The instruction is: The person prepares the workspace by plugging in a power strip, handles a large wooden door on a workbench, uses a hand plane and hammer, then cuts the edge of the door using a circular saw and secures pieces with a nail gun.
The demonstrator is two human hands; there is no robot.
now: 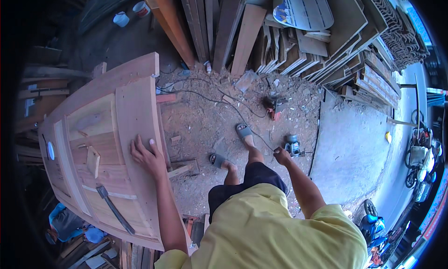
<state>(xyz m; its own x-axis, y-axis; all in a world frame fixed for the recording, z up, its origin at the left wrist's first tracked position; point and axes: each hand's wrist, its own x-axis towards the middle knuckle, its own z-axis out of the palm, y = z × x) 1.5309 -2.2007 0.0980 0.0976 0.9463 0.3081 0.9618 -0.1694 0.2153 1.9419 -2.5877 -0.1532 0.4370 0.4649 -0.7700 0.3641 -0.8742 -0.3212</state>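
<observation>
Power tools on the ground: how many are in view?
2: a red and black one, ahead and right of the feet; a blue-grey one, beside the right hand. Others may be hidden.

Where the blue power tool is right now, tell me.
In the head view, the blue power tool sits on the ground right of centre, appearing just right of the right hand and left of the grey slab.

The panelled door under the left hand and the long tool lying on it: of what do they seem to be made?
The panelled door looks like bare, unvarnished wood: matt, pale brown, with tones that differ from piece to piece. The long tool is dull, dark grey: its head may be metal; the handle's material is too unclear to tell.
</observation>
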